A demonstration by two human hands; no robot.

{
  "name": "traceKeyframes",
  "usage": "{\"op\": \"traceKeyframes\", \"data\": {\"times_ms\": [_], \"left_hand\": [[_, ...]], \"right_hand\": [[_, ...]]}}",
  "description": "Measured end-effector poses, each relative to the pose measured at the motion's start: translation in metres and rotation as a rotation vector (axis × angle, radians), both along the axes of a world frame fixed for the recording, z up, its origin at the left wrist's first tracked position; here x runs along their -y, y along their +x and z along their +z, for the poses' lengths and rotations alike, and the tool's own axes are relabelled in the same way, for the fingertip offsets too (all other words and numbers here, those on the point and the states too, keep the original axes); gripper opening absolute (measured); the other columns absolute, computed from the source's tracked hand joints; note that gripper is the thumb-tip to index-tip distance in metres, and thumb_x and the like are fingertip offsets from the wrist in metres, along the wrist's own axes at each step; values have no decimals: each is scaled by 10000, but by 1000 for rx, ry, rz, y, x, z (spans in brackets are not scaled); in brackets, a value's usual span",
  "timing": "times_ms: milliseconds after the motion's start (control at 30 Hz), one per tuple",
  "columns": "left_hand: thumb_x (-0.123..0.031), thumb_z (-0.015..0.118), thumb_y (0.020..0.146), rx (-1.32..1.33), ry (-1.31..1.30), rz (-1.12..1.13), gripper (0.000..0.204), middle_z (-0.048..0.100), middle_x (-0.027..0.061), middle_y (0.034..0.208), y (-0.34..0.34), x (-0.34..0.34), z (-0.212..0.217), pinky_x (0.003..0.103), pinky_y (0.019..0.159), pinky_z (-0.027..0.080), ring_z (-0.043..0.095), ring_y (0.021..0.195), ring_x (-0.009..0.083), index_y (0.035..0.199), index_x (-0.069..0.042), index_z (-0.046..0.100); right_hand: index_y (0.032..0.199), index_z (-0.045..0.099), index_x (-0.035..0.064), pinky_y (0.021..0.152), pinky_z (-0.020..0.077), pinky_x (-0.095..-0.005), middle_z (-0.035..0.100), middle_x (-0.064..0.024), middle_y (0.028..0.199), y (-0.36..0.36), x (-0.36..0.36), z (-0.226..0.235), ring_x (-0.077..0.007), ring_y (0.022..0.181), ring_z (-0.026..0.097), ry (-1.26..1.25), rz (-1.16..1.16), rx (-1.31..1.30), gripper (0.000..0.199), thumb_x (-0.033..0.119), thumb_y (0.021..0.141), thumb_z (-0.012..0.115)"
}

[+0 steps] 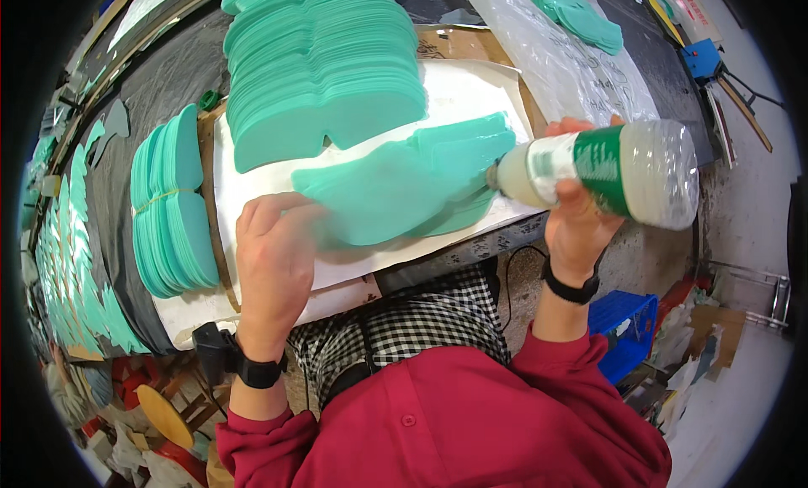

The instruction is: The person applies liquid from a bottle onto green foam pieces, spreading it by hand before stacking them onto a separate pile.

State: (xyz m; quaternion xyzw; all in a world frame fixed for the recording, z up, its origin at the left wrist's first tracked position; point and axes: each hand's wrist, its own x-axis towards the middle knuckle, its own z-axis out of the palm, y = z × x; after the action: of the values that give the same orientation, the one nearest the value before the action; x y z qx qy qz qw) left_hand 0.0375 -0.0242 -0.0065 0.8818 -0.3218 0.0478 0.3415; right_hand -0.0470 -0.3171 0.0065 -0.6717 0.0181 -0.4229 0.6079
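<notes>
My right hand is wrapped round a clear plastic bottle with a green and white label and pale liquid inside. The bottle lies almost level, its narrow tip at the right part of several overlapping green sheets. A wavy-edged green sheet stretches left from there, partly smeared by motion. Its left end is pinched by my left hand, whose fingertips are blurred. White paper lies beneath the sheets.
A tall stack of green sheets stands beyond my hands. To the left lies a banded bundle of green pieces, with a green cap near it. Clear plastic film carries more pieces. A blue crate sits below right.
</notes>
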Motion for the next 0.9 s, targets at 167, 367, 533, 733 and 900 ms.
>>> {"op": "traceKeyframes", "data": {"times_ms": [167, 367, 533, 733, 900], "left_hand": [[-50, 663, 812, -11, -14, -12, 324, 645, 123, 1101, 10, 35, 35, 377, 938, 456, 584, 1061, 317, 1136, -48, 663], [-319, 813, 730, -32, 236, -254, 869, 559, 194, 1302, 15, 113, 37, 444, 1062, 378, 503, 1243, 369, 1471, -116, 408], [-331, 814, 708, 16, 361, -338, 944, 567, 192, 1290, 20, 138, 22, 446, 1051, 380, 506, 1238, 365, 1506, -122, 354], [-275, 792, 696, -92, 364, -357, 932, 625, 161, 1187, 19, 142, 18, 433, 996, 409, 569, 1121, 336, 1506, -121, 357], [-273, 799, 706, -57, 314, -387, 932, 630, 166, 1212, 21, 140, 15, 445, 995, 409, 594, 1069, 339, 1508, -119, 352]], "right_hand": [[1257, 563, 18, 980, 505, -413, 659, -151, 1158, 1, 43, -13, -261, 1074, 642, 43, -148, 4, 536, 90, 797, 829], [1323, 518, 13, 1067, 446, -463, 592, -176, 1284, -25, 69, -6, -296, 1200, 573, 528, -215, 177, 577, 328, 893, 739], [1428, 380, 20, 1109, 395, -495, 544, -191, 1321, -45, 76, -2, -326, 1243, 532, 517, -250, 174, 731, 398, 900, 715], [1418, 389, 36, 1127, 385, -494, 543, -193, 1333, -47, 73, -3, -321, 1263, 524, 461, -192, 158, 692, 366, 905, 717], [1422, 386, 41, 1111, 399, -501, 555, -193, 1313, -28, 64, 2, -323, 1233, 546, 419, -150, 118, 689, 348, 903, 721]]}}
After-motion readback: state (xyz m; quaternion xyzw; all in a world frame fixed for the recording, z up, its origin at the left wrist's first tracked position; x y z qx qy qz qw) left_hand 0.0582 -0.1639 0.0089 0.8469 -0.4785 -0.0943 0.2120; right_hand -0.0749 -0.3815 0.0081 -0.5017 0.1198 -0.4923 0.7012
